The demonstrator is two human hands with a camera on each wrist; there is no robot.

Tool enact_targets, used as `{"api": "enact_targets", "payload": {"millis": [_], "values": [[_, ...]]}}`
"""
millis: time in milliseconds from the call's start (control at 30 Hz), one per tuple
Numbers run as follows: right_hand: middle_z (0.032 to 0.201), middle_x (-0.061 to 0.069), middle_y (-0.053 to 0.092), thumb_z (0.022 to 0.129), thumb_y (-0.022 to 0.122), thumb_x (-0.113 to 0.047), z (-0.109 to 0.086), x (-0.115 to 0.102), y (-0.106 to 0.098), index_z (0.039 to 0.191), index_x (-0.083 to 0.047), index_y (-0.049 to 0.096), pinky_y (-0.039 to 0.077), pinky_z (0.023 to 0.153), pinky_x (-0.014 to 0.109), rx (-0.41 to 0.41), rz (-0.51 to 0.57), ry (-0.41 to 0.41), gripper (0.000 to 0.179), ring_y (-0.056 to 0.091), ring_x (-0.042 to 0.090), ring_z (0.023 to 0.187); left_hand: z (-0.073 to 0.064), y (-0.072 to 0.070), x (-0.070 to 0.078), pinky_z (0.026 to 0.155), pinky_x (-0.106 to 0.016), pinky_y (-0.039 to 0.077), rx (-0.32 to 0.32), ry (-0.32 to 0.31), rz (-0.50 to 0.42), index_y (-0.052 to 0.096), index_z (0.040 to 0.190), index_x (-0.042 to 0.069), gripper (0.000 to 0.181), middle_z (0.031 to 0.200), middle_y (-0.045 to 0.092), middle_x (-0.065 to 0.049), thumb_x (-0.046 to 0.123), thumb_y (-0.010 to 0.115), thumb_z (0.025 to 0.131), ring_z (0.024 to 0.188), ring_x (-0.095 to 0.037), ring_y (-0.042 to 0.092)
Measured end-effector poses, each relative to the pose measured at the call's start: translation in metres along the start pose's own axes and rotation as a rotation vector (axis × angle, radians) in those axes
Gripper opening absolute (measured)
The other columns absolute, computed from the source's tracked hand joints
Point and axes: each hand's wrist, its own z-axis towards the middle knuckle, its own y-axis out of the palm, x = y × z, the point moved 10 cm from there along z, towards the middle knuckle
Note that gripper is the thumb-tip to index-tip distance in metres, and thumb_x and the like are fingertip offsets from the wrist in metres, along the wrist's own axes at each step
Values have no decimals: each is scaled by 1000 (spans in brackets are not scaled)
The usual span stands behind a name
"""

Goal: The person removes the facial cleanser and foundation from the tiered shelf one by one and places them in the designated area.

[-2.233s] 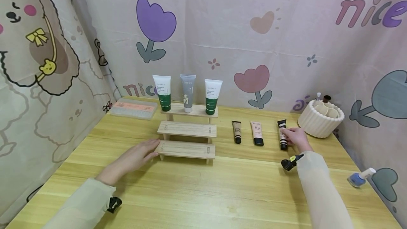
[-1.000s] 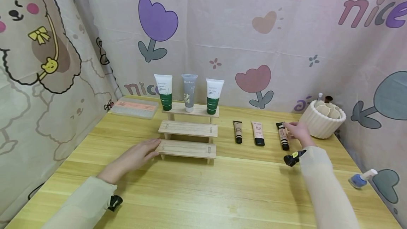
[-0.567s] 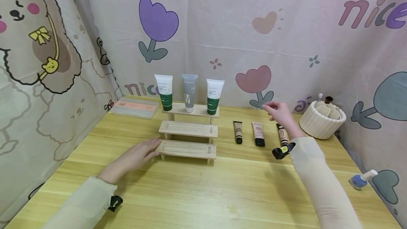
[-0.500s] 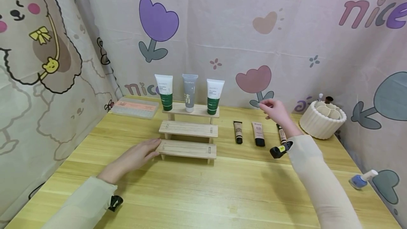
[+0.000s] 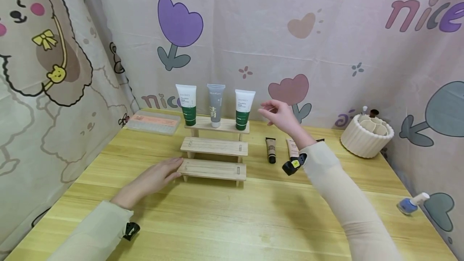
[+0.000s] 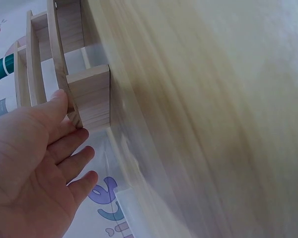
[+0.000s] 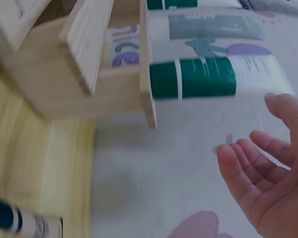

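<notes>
My left hand (image 5: 161,174) holds the left end of the lowest step of a three-tier wooden display stand (image 5: 214,146). In the left wrist view, thumb and forefinger pinch that step's corner. On the top tier stand a white-and-green squeeze tube (image 5: 187,106), a grey tube (image 5: 216,106) and, at the right end, another white-and-green tube (image 5: 244,110), all caps down. Holding nothing, my right hand (image 5: 282,118) hovers just right of this last tube, thumb and fingers parted. In the right wrist view its fingertips are near the tube's white upper end (image 7: 263,74).
Right of the stand lie a small tan tube (image 5: 270,150) and a pink BB cream tube (image 5: 292,148); my right sleeve mostly hides a third, black-ended tube (image 5: 320,140). A ribbed white brush holder (image 5: 366,138), blue nail polish (image 5: 411,204) and a flat clear box (image 5: 152,124) sit farther out.
My right hand has let go of the rightmost small tube, left it lying on the table, risen and moved left to the top tier's right tube. The left hand stays put.
</notes>
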Motion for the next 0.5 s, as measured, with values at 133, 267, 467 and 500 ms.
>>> {"api": "enact_targets", "payload": {"millis": [133, 267, 467, 500], "values": [[100, 13, 58, 89, 64, -22, 8, -7, 13, 119, 1, 56, 55, 65, 38, 2, 69, -8, 39, 56, 24, 81, 0, 0, 0, 101, -54, 30, -1, -4, 3, 43, 131, -9, 48, 134, 41, -27, 17, 56, 93, 122, -42, 39], [102, 13, 58, 88, 65, -20, 13, -11, 21, 118, 1, 56, 55, 68, 40, 18, 121, 1, 39, 56, 27, 86, 0, 1, 0, 101, -54, 31, -2, -3, 4, 43, 131, -9, 48, 134, 41, -26, 17, 56, 93, 122, -42, 39], [94, 13, 58, 88, 63, -14, 16, -13, 28, 110, 3, 58, 53, 70, 48, 36, 123, 8, 28, 54, 25, 81, 1, 1, 0, 101, -53, 31, -4, -4, 3, 44, 131, -9, 48, 134, 41, -27, 17, 56, 93, 121, -42, 40], [92, 13, 57, 88, 63, -13, 17, -13, 29, 108, 3, 58, 54, 70, 47, 36, 121, 7, 26, 54, 25, 80, 1, 1, 0, 101, -53, 31, -4, -4, 2, 44, 131, -10, 48, 134, 41, -27, 17, 56, 93, 121, -42, 40]]}}
